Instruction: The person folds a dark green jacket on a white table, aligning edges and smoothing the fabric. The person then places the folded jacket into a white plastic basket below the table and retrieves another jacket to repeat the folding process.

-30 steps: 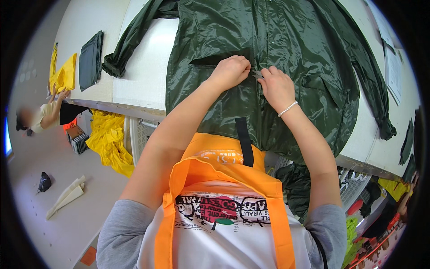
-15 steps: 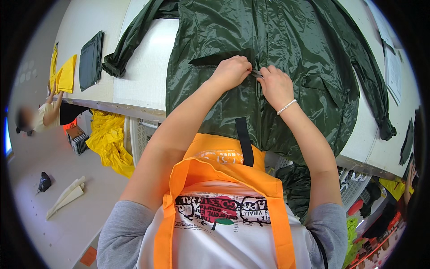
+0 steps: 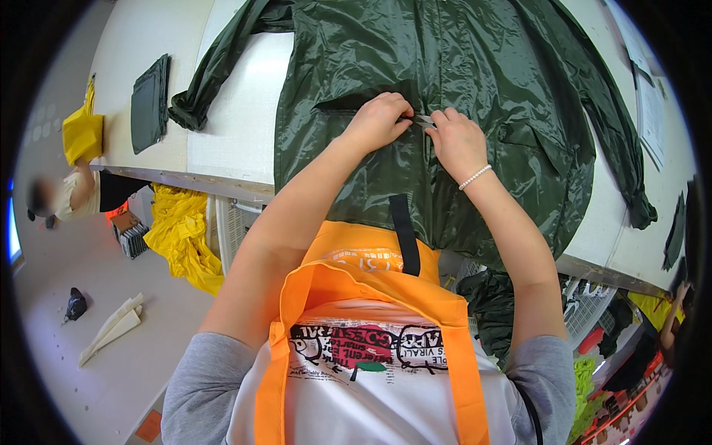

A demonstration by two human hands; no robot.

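Note:
A shiny dark green jacket [image 3: 356, 52] lies spread on the white table in front of me, its sleeves out to either side. At the jacket's pocket flap [image 3: 345, 100], left of the front placket, my left hand [image 3: 380, 120] is closed, fingertips pinching the fabric's edge. My right hand [image 3: 458, 142], a white bead bracelet at the wrist, is closed around a small silver cutting tool, apparently thread snips [image 3: 424, 120]. The blade tips point left, toward my left fingertips, close above the fabric. Most of the tool is hidden in my palm.
A stack of folded dark green pieces [image 3: 150, 104] lies left on the table [image 3: 237, 81]. Beyond it, another person handles yellow cloth [image 3: 82, 133]. Yellow garments [image 3: 182, 237] bulge beside a white crate [image 3: 230, 230] below the table edge. Dark green cloth [image 3: 486, 304] hangs low at right.
My left hand has shifted slightly left, leaving a small gap before the blade tips. My right hand has hardly moved. At far left, the other person's yellow cloth has moved left.

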